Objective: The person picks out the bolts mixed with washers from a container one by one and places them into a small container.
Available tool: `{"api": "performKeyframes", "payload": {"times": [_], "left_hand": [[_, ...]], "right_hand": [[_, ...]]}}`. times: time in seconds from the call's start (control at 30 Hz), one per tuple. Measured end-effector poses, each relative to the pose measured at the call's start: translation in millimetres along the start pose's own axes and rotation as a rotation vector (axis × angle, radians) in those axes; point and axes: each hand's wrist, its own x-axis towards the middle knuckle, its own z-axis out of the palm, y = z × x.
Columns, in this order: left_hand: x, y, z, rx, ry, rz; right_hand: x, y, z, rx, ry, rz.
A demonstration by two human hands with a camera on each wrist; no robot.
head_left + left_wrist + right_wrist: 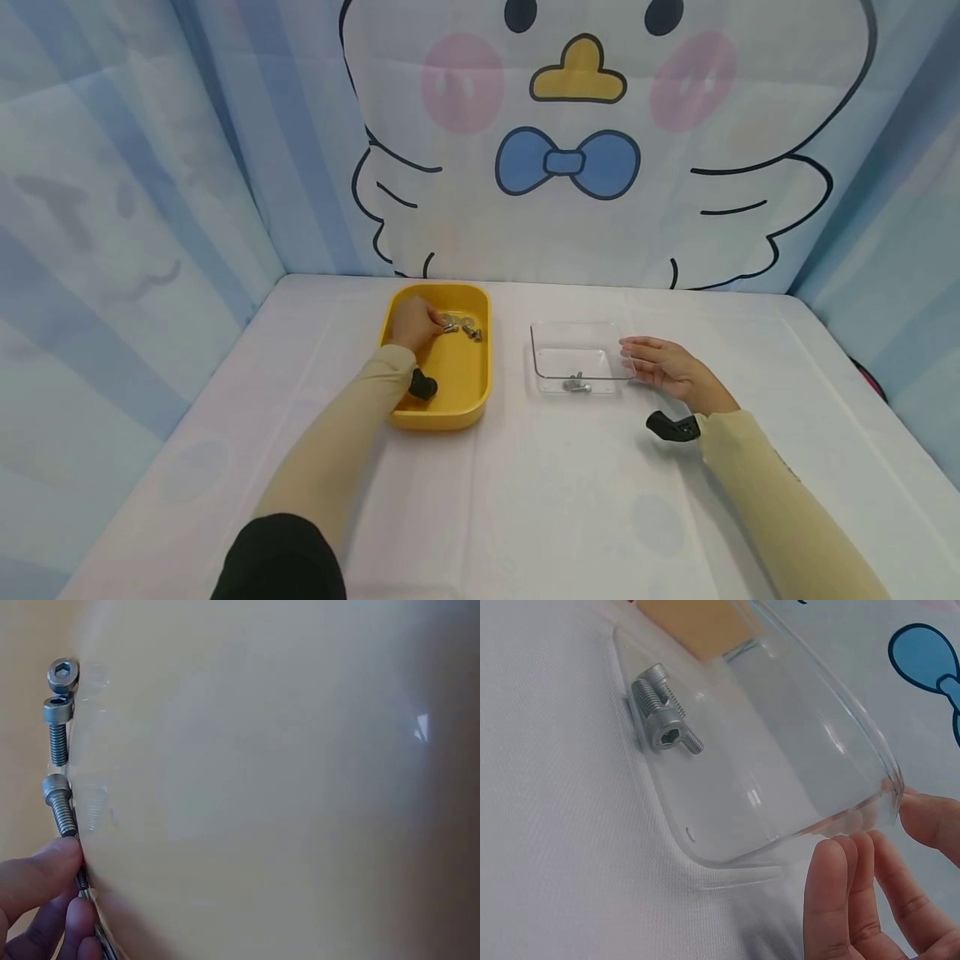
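Observation:
Inside the yellow tray [456, 379], my left hand [416, 323] is at the far part, where thumb and fingertips pinch a socket head screw [82, 879], its dark thread showing between them. Several more silver screws [57, 729] lie along the tray's wall, beside the hand. My right hand [667, 367] touches the right side of a clear plastic box [585, 379], fingers fairly straight against the outside. In the right wrist view the thumb [930, 817] reaches the box's corner. A few socket head screws [664, 724] lie at the box's near side.
Small pale round pieces [467, 322] lie among the screws in the tray. A white cloth covers the table [555, 492], and the tray stands left of the box. Printed curtains [562, 233] enclose the back and sides. Each wrist wears a black camera [672, 427].

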Motion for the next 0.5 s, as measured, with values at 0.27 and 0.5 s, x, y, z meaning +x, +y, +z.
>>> {"api": "performKeyframes", "payload": {"times": [0.27,0.5], "left_hand": [[-2.9,-1.6,2.5,-0.045,0.057,-0.017],[-0.5,-2.8,4.7,-0.003,0.04,-0.02]], "right_hand": [[0.7,1.6,-0.3,0.017,0.003,-0.003],[1.4,1.6,-0.1,0.023,0.009,-0.002]]}}
